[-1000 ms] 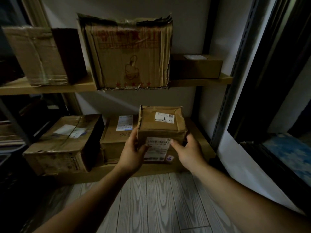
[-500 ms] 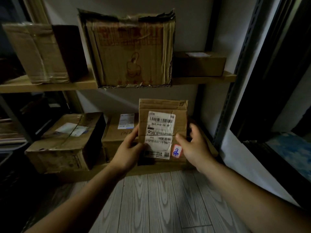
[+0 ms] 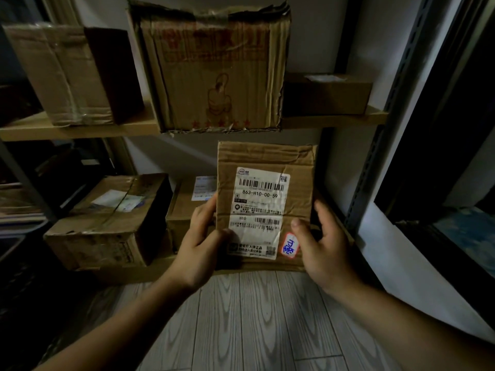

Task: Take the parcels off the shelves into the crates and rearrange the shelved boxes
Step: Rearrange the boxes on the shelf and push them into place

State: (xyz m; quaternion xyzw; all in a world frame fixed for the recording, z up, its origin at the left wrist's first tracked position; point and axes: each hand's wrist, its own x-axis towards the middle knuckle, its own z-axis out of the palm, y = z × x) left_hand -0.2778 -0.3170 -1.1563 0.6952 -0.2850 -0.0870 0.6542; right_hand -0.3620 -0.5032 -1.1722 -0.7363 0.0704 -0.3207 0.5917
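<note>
The parcel (image 3: 265, 207) stands upright between both hands: left hand (image 3: 199, 245) grips its left edge, right hand (image 3: 325, 245) its right, thumbs across the labelled near face.

The parcel (image 3: 267, 156) stands upright at centre frame, with the left hand (image 3: 199, 245) at its left edge and the right hand (image 3: 325, 247) at its right edge. Behind it on the lower shelf (image 3: 128, 274) sits a small box (image 3: 184, 210), with a larger box (image 3: 107, 223) to its left. On the upper shelf (image 3: 80, 129), a tall carton (image 3: 214, 68) stands in the centre, a second carton (image 3: 69, 73) to the left and a flat box (image 3: 325, 96) to the right.
</note>
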